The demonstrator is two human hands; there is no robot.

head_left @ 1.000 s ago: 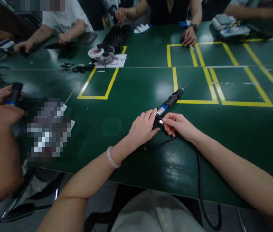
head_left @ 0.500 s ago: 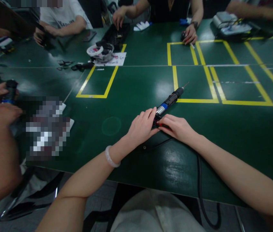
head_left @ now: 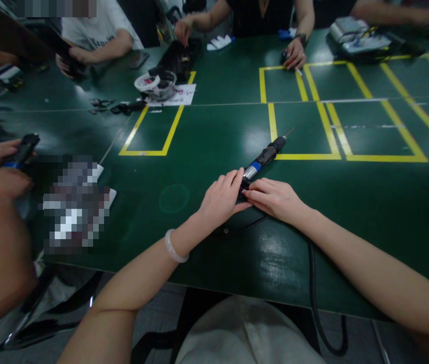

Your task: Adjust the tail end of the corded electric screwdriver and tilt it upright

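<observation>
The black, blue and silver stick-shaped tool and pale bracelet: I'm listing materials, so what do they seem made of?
Black, blue and silver stick-shaped tool: the silver section looks like smooth metal, from its bright sheen; the black front is perhaps plastic or rubber, being dark with little shine. Pale bracelet: possibly stone, glass or plastic, by its milky, smooth look.

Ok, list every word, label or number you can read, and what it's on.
"Ka…": print on the white T-shirt; the rest is too blurred.
Marks on the paper sheet: too blurred to read.
Red marks on the white roll: too small to read.
Long tool under the left hand: no readable text.
</observation>
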